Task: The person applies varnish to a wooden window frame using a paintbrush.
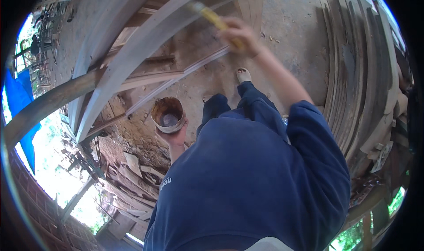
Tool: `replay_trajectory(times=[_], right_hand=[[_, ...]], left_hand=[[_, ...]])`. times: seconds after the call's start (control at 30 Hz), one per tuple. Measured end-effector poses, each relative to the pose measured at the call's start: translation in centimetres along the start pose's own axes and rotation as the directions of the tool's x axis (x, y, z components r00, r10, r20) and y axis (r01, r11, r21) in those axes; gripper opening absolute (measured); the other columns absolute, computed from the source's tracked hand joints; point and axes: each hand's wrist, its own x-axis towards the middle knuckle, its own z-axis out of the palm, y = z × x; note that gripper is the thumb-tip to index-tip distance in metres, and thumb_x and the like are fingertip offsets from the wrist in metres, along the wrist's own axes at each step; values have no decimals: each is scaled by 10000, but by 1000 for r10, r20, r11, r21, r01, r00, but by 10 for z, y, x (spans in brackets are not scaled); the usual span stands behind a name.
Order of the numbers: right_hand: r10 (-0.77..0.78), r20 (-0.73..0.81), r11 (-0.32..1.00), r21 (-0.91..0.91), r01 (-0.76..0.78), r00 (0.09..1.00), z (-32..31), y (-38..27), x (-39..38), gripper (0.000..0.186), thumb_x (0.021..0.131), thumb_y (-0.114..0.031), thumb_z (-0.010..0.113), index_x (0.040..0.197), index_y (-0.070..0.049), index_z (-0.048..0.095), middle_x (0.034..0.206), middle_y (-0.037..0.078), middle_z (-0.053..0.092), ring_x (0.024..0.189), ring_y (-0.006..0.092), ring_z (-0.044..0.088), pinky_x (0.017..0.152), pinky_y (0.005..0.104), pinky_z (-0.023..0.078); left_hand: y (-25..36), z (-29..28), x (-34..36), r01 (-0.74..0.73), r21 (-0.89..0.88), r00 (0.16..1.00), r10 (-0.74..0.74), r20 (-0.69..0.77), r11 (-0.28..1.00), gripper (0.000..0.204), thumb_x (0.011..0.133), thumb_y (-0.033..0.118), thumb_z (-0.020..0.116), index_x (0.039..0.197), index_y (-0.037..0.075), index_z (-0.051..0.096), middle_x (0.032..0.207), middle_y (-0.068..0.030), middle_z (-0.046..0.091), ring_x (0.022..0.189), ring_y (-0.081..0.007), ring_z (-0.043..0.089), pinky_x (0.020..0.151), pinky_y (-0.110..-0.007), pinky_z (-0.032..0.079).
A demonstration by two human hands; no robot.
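My right hand (240,35) grips a paintbrush by its yellow handle (213,18), slightly smeared by motion. The brush's pale tip (197,6) is at a long greyish wooden board (152,35); whether the bristles touch it I cannot tell. Low on the left, my left hand (177,137) holds a round pot (169,128) from below and the side. The pot's mouth faces up, its inner wall is stained brown, and something greyish shows at the bottom.
A wooden frame of boards and a round pole (57,96) stands at the left. Long planks (353,61) are stacked at the right. Scrap wood (132,180) and shavings lie on the dirt floor (282,34). A blue tarp (27,136) hangs at the far left.
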Motion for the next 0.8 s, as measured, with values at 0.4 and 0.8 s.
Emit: replay_trajectory(times=[0.4, 0.8], right_hand=[[-850, -2, 245, -887, 392, 527, -85, 6, -2, 181, 774, 82, 679, 872, -67, 712, 985, 142, 695, 900, 211, 690, 745, 295, 556], [-554, -324, 773, -541, 331, 767, -101, 45, -4, 197, 820, 15, 690, 961, -120, 707, 1064, 146, 675, 972, 207, 665, 786, 317, 557]], left_hand=[[-13, -32, -23, -65, 72, 997, 68, -43, 995, 714, 769, 563, 545, 1354, 164, 458, 1348, -132, 461, 1213, -400, 424, 874, -494, 370], [-17, -54, -59, -213, 70, 976, 215, -22, 975, 673, 773, 524, 579, 1335, 169, 471, 1353, -113, 470, 1264, -358, 413, 998, -555, 343]])
